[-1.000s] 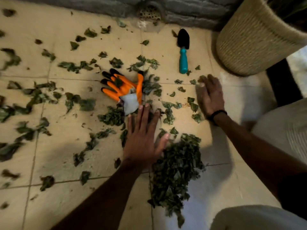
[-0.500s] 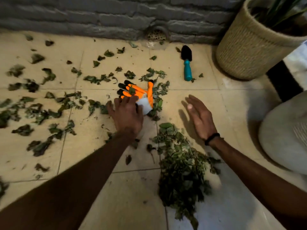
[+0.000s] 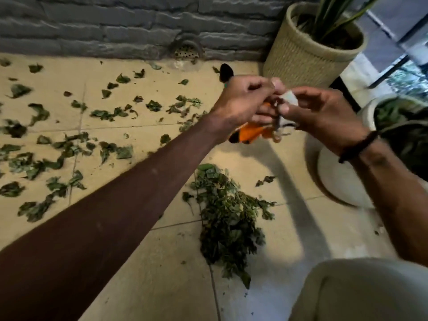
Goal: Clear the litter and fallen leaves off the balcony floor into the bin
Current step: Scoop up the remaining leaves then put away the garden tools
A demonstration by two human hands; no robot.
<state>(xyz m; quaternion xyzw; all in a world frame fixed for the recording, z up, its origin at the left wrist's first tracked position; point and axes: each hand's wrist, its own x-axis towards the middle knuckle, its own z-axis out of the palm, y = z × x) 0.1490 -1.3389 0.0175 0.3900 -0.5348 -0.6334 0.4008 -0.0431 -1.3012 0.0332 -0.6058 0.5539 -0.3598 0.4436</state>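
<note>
1. Head view: both hands are raised above the tiled floor (image 3: 266, 158), holding an orange gardening glove (image 3: 251, 134) between them.
2. Left hand (image 3: 243, 100): fingers curled, pinching the glove's white cuff (image 3: 289, 98) from the left.
3. Right hand (image 3: 324, 117): fingers curled, pinching the same cuff from the right. A black band (image 3: 357, 147) sits on this wrist.
4. Glove: the orange, black-tipped fingers hang below the hands, clear of the floor.
5. Leaf pile (image 3: 228, 216): gathered on the floor below the glove, nearer the camera.
6. Scattered leaves (image 3: 69, 147): spread over the tiles to the left of the pile, up to the grey brick wall (image 3: 115, 26).
7. White bin (image 3: 342, 177): stands right of the pile, partly hidden by the right forearm; green leaves show inside it.
8. Woven planter (image 3: 301, 54): stands beyond the hands against the wall, holding a green plant.
9. Trowel (image 3: 225, 71): only its black blade shows, just behind the left hand.
10. Drain grate (image 3: 186, 50): set at the wall's base, left of the planter.
</note>
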